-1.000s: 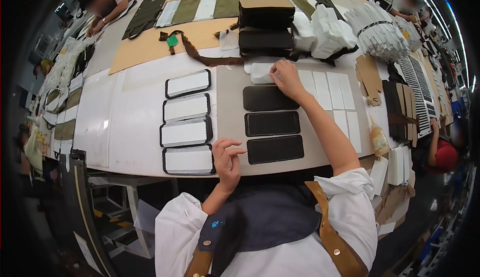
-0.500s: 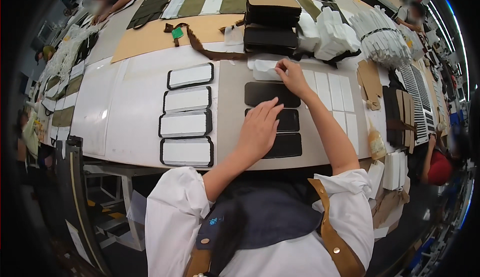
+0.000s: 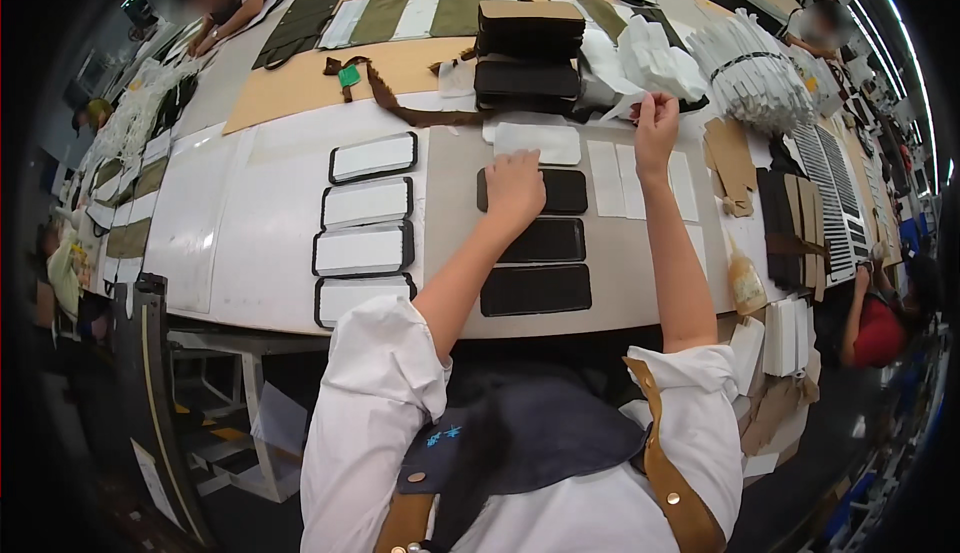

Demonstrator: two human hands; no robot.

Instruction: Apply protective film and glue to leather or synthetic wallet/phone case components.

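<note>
At the far right of the work area, my right hand (image 3: 655, 133) pinches the corner of a thin white sheet (image 3: 622, 106) beside a white stack. My left hand (image 3: 515, 193) lies over a black panel (image 3: 565, 191), its fingertips at the lower edge of a white rectangular piece (image 3: 540, 141). Its fingers are bent downward and slightly apart. Nearer to me lie two more black panels, a middle one (image 3: 545, 241) and a front one (image 3: 536, 290). To their left, several white pieces with black borders (image 3: 368, 203) form a column.
Behind the panels stands a stack of black and brown pieces (image 3: 528, 48). White strips (image 3: 640, 178) lie flat on the right, near a bundle of white strips (image 3: 765, 78) and a glue bottle (image 3: 745, 281). A brown strap (image 3: 400, 103) curves across the table. Other people work nearby.
My right hand has moved right, from the white rectangular piece to the white stack, and now pinches a sheet. My left hand has moved away from me to the white piece's edge.
</note>
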